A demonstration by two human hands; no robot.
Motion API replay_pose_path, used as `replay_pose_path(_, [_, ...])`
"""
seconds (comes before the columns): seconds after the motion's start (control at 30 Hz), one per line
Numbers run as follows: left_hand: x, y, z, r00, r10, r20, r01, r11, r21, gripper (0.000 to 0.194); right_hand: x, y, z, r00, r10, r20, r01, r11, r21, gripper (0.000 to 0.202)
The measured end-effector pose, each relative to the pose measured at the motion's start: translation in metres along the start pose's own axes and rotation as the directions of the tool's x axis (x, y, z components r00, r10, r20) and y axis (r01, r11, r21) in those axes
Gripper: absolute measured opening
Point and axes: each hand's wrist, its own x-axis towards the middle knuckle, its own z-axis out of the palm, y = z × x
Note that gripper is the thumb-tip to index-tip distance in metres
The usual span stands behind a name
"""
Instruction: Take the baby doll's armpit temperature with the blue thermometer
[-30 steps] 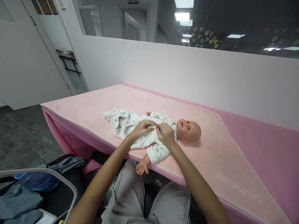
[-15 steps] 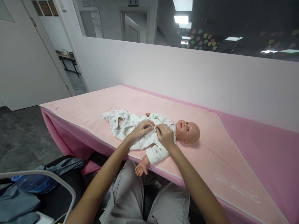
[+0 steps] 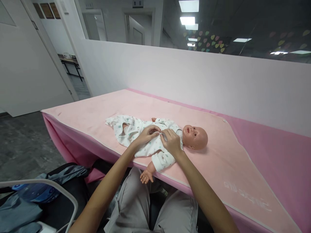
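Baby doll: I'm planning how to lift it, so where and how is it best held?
Probably one palm under the head and another under the back, from the near side: the doll lies face up close to that edge of the pink cover, its near hand jutting past it.

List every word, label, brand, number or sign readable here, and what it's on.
No text can be read with certainty.
Pink mat: pale lettering, too faint and distorted to read.
Bottle: blue markings, too blurred.
Dark sign at the top edge: too small.
Brown plaques at upper left: too small.
Doll's clothes: small print; can't tell whether it includes letters.
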Motion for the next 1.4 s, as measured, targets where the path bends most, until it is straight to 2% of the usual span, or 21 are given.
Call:
replay_pose_path(0.1, [-0.019, 0.004, -0.003, 0.997, 0.004, -0.083, 0.005, 0.994, 0.107, 0.022, 0.002, -0.004, 0.002, 0.998, 0.000, -0.067, -0.002, 0.999, -0.034, 0.016])
replay_pose_path(0.17, [-0.038, 0.004, -0.007, 0.990, 0.024, -0.138, 0.000, 0.985, 0.172, 0.023, 0.004, -0.010, 0.003, 0.995, -0.042, -0.094, 0.040, 0.999, -0.015, 0.017])
replay_pose_path(0.23, [-0.057, 0.000, -0.011, 0.985, 0.027, -0.172, 0.011, 0.977, 0.213, 0.026, 0.007, -0.018, 0.005, 0.990, -0.134, -0.038, 0.135, 0.990, 0.032, 0.017])
replay_pose_path(0.3, [-0.069, -0.004, -0.013, 0.976, 0.010, -0.217, 0.034, 0.980, 0.197, 0.030, 0.008, -0.025, 0.008, 0.972, -0.226, 0.069, 0.220, 0.972, 0.079, 0.017])
replay_pose_path(0.37, [-0.074, -0.006, -0.013, 0.969, -0.010, -0.248, 0.053, 0.984, 0.168, 0.035, 0.009, -0.028, 0.009, 0.960, -0.242, 0.140, 0.228, 0.967, 0.111, 0.016])
replay_pose_path(0.5, [-0.071, -0.004, -0.008, 0.973, 0.004, -0.232, 0.050, 0.973, 0.224, 0.036, 0.006, -0.027, 0.011, 0.977, -0.156, 0.147, 0.135, 0.980, 0.145, 0.014])
replay_pose_path(0.93, [-0.057, 0.000, 0.008, 0.944, 0.074, -0.320, 0.102, 0.859, 0.501, 0.022, 0.005, -0.025, 0.013, 0.982, -0.110, 0.154, 0.107, 0.994, 0.028, 0.014])
replay_pose_path(1.4, [-0.057, -0.003, 0.007, 0.959, 0.079, -0.272, 0.064, 0.876, 0.478, 0.017, 0.005, -0.026, 0.013, 0.985, -0.089, 0.149, 0.087, 0.996, 0.017, 0.017])
